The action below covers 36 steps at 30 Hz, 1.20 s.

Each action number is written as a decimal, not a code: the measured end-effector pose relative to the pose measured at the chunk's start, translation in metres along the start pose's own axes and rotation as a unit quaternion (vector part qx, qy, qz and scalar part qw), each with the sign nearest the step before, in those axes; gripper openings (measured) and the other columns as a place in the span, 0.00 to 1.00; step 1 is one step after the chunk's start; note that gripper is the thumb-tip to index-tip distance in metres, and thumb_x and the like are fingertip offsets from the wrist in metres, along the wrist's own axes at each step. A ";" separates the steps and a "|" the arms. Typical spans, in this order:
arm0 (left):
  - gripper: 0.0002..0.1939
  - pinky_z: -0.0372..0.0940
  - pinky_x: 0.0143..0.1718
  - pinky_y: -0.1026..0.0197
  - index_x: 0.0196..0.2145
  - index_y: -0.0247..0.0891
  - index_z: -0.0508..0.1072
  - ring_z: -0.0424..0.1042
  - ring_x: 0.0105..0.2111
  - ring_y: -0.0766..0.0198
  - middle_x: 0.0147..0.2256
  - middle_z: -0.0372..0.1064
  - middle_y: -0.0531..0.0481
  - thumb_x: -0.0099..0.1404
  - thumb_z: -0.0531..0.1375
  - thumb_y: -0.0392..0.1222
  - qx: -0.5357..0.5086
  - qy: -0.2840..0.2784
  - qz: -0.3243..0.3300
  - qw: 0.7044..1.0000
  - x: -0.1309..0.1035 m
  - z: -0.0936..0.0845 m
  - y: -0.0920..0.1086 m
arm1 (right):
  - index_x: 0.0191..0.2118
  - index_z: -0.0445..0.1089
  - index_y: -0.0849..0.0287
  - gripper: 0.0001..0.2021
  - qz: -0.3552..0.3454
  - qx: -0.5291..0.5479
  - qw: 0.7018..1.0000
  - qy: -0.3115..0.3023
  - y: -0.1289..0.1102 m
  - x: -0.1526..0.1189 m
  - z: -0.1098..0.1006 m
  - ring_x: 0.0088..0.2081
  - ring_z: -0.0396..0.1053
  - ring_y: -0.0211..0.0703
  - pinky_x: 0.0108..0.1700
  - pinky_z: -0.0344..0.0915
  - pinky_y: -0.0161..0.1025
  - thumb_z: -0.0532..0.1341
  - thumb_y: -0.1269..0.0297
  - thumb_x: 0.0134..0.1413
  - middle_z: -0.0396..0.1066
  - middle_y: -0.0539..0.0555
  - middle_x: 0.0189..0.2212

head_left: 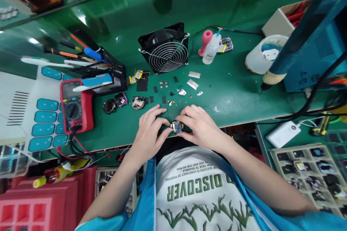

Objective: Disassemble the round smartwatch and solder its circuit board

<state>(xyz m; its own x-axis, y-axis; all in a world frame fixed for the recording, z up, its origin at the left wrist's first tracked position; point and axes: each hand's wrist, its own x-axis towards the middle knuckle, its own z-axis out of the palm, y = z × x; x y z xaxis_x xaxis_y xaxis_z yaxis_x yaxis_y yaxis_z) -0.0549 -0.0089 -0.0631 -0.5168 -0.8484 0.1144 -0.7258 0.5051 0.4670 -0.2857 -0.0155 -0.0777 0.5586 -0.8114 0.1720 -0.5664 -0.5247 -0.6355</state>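
At the front edge of the green bench, a small device with a bare circuit board (177,126) faces up between my hands. My left hand (152,130) grips its left side between thumb and fingertip. On the other side, the thumb and fingers of my right hand (199,126) close on it. Just beyond my fingers lie loose small parts, among them a white shaped piece (182,92) and several black pads (164,99). A round opened watch case (138,103) rests left of these, beside two dark watch bodies (109,106).
A fan (165,48) stands at the back. To the left are a red multimeter (74,106) and a mesh tool holder (111,74). A clear bottle (211,48), a white tub (265,54) and a blue-handled tool (291,39) occupy the right. A parts tray (309,151) sits lower right.
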 end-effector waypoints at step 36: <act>0.25 0.56 0.68 0.40 0.63 0.44 0.63 0.70 0.62 0.51 0.54 0.76 0.45 0.71 0.63 0.45 -0.009 0.073 0.005 0.997 -0.007 0.028 0.015 | 0.51 0.70 0.58 0.09 -0.001 0.063 0.989 0.131 -0.006 -0.037 0.002 0.48 0.73 0.50 0.50 0.74 0.50 0.59 0.72 0.69 0.74 0.61 0.48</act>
<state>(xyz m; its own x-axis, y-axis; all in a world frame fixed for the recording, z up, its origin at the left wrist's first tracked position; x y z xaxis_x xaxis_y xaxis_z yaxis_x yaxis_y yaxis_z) -0.0749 0.0094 -0.0816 -0.4514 -0.8578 0.2458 -0.7114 0.5122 0.4811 -0.3016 0.0181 -0.0811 0.3754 -0.8573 0.3523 -0.4764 -0.5045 -0.7201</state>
